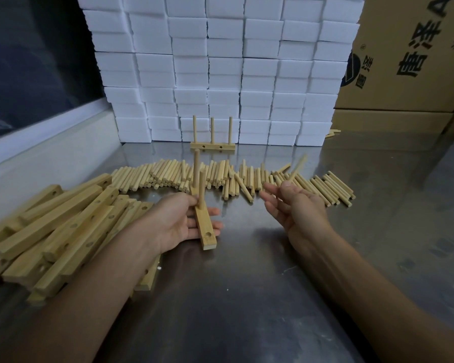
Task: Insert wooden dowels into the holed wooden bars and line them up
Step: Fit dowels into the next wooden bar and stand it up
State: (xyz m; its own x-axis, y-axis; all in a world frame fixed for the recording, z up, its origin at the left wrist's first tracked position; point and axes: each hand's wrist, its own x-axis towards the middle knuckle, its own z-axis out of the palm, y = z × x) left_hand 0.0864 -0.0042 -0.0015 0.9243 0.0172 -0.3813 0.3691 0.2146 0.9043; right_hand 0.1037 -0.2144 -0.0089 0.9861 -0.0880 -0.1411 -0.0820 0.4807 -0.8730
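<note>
My left hand (177,221) grips a holed wooden bar (206,227) from below, its near end pointing toward me. Two dowels (199,179) stand upright in its far holes; one hole near the front end is bare. My right hand (296,205) hovers over the table and pinches a single dowel (298,166), blurred and tilted up to the right. A finished bar with three upright dowels (212,145) stands at the back. Loose dowels (220,176) lie in a long row across the table's middle.
A pile of holed bars (60,231) fills the left of the steel table (247,297). Stacked white boxes (220,69) form a wall behind. Cardboard cartons (409,61) stand at the back right. A pale ledge (50,150) runs along the left.
</note>
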